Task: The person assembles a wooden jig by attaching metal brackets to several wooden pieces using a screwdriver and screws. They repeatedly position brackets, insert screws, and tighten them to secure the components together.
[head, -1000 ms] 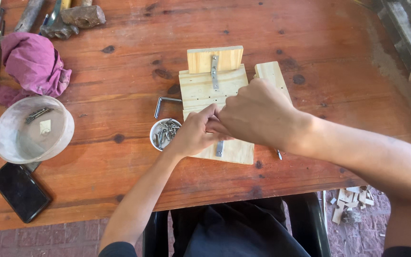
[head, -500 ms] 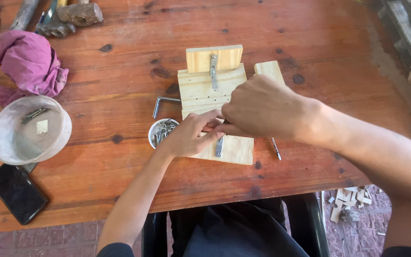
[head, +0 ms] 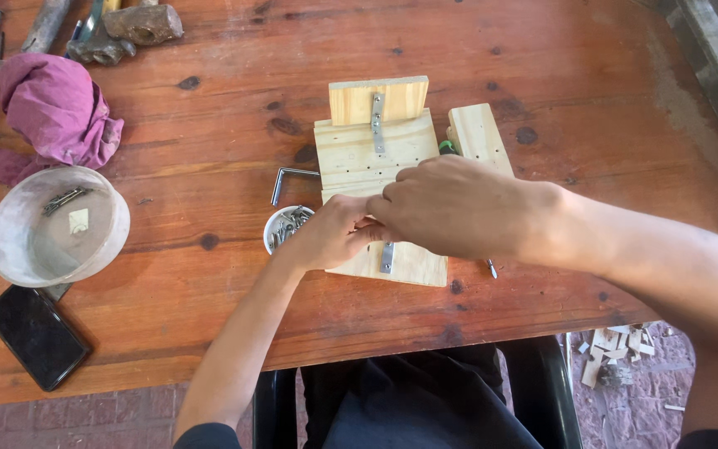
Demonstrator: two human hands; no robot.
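A pale wooden board [head: 351,158] lies mid-table, with a smaller block [head: 400,96] at its far edge and a metal strip [head: 377,125] bridging the two. Another metal strip [head: 387,256] sits near the board's front edge. My left hand [head: 330,237] and my right hand [head: 450,204] meet over the board with their fingertips pinched together just above that strip. Whatever is between the fingers is hidden. A green-handled tool [head: 446,148] runs under my right hand, and its metal tip [head: 490,268] pokes out at the front.
A small white dish of screws [head: 284,226] and a bent hex key [head: 288,176] lie left of the board, and a wooden bar [head: 479,137] lies right of it. At the left are a clear tub [head: 18,241], a black phone [head: 35,334], a purple cloth [head: 56,112] and hammers [head: 122,29].
My hands stay pinched together over the board. The right hand has crept slightly left across it. Nothing else on the table has moved.
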